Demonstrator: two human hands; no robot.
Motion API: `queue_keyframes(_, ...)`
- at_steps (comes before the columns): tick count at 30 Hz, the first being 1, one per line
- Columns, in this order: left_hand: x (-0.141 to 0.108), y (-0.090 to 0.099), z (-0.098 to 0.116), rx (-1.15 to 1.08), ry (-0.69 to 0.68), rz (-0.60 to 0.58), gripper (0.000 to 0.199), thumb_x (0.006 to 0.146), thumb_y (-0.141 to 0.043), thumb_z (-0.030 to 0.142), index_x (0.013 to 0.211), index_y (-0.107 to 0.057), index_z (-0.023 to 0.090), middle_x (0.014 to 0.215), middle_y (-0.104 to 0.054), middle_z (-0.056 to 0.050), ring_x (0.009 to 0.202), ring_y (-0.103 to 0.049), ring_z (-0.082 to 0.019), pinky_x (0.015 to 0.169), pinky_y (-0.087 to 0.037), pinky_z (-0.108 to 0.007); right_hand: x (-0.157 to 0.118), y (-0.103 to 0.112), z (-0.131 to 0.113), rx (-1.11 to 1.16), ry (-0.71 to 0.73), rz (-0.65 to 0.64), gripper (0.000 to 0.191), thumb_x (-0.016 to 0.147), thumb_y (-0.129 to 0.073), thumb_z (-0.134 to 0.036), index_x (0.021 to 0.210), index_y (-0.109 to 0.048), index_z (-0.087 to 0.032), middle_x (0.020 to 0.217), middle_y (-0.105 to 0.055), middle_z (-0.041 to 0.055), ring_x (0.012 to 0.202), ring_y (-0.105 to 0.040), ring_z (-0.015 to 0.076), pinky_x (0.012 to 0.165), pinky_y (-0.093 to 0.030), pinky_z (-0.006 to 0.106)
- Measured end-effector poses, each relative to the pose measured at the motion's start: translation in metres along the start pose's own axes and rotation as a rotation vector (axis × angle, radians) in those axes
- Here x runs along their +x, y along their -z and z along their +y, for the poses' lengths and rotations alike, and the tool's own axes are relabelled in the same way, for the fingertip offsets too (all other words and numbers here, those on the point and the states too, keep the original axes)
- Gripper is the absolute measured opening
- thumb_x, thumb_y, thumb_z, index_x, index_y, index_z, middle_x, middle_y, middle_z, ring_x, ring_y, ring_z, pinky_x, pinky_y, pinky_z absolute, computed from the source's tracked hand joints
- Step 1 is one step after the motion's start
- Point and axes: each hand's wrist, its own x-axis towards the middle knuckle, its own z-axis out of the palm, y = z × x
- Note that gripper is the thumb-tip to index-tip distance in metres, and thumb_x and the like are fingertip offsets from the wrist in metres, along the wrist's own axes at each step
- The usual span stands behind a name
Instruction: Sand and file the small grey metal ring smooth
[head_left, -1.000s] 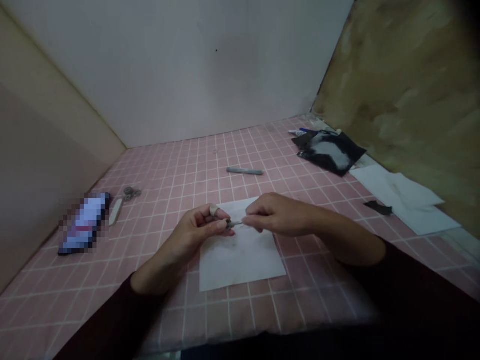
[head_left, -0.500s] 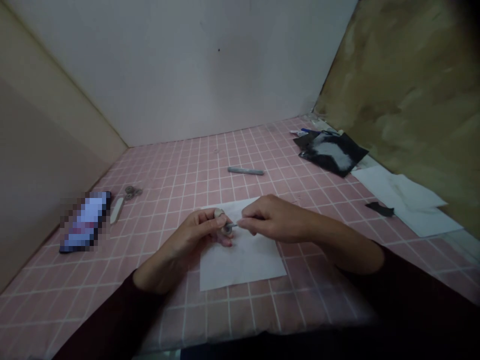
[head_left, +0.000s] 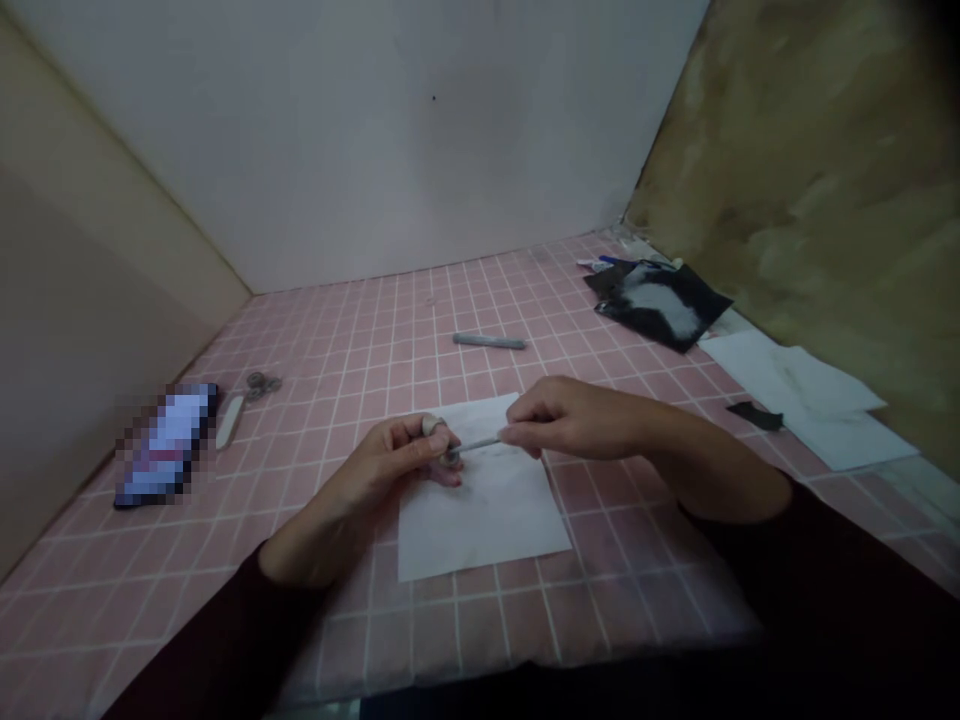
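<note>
My left hand (head_left: 397,452) pinches a small round, ring-like piece (head_left: 450,457) between thumb and fingers; its exact kind is too small to make out. A pale wrap (head_left: 432,424) circles one finger of that hand. My right hand (head_left: 551,418) is closed on the far end of a thin grey rod (head_left: 478,443). The rod's other end meets the small round piece, and I cannot tell whether it goes inside. Both hands are above a white sheet of paper (head_left: 487,525) lying on the table.
A grey stick (head_left: 489,342) lies beyond the paper. To the left are a blurred phone (head_left: 169,445), a white flat stick (head_left: 230,422) and small round brownish pieces (head_left: 259,382). At right lie black sheets (head_left: 660,305), white papers (head_left: 840,440) and a black scrap (head_left: 756,415).
My right hand has shifted right and slightly away, so more of the grey rod shows between the hands. The left hand keeps its pinch almost in place.
</note>
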Motion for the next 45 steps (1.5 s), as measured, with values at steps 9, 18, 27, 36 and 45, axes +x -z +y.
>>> queue_keyframes(9,0.0011,0.0011,0.0024,0.013,-0.063,-0.007,0.019,0.074,-0.081,0.022,0.087,-0.069,0.014,0.078,-0.071,-0.001,0.069,-0.069,-0.011,0.071,-0.057,-0.021,0.0029,-0.0015,0.0034,0.054,-0.014,-0.037,0.035,0.091,-0.05,-0.032,0.061,-0.056,-0.015,0.052,-0.038,-0.005,0.052,-0.037,0.0085,0.055,-0.028,0.026)
queue_keyframes(18,-0.0014,-0.0005,0.0018,-0.003,-0.08,0.029,0.021,0.073,-0.081,0.018,0.088,-0.066,0.016,0.085,-0.073,-0.001,0.075,-0.071,-0.012,0.072,-0.055,-0.021,0.004,-0.0004,0.0026,0.077,-0.028,-0.041,0.034,0.09,-0.049,-0.031,0.061,-0.054,-0.015,0.052,-0.037,-0.0052,0.052,-0.037,0.0087,0.055,-0.027,0.026)
queue_keyframes(27,0.0003,0.0002,0.0013,0.04,-0.204,0.048,0.02,0.074,-0.081,0.016,0.089,-0.067,0.017,0.091,-0.073,-0.001,0.079,-0.068,-0.012,0.074,-0.053,-0.023,0.0063,-0.0032,0.0024,0.214,-0.09,-0.064,0.036,0.091,-0.048,-0.035,0.061,-0.054,-0.015,0.05,-0.037,-0.0054,0.05,-0.035,0.0083,0.052,-0.027,0.025)
queue_keyframes(36,-0.0005,0.0009,0.0004,0.064,-0.249,0.06,0.02,0.076,-0.079,0.016,0.093,-0.068,0.018,0.094,-0.073,-0.002,0.082,-0.069,-0.014,0.078,-0.054,-0.025,0.0067,-0.0039,-0.0019,0.208,-0.089,-0.021,0.037,0.092,-0.046,-0.035,0.06,-0.054,-0.016,0.051,-0.037,-0.005,0.05,-0.036,0.0086,0.053,-0.027,0.026)
queue_keyframes(45,0.0005,-0.0018,0.002,0.036,-0.219,0.079,0.019,0.077,-0.078,0.018,0.092,-0.067,0.018,0.091,-0.074,-0.002,0.082,-0.069,-0.014,0.078,-0.053,-0.025,0.0056,-0.0051,-0.0036,0.035,-0.064,0.074,0.036,0.091,-0.045,-0.03,0.059,-0.054,-0.015,0.053,-0.042,-0.0036,0.053,-0.041,0.0089,0.058,-0.028,0.027)
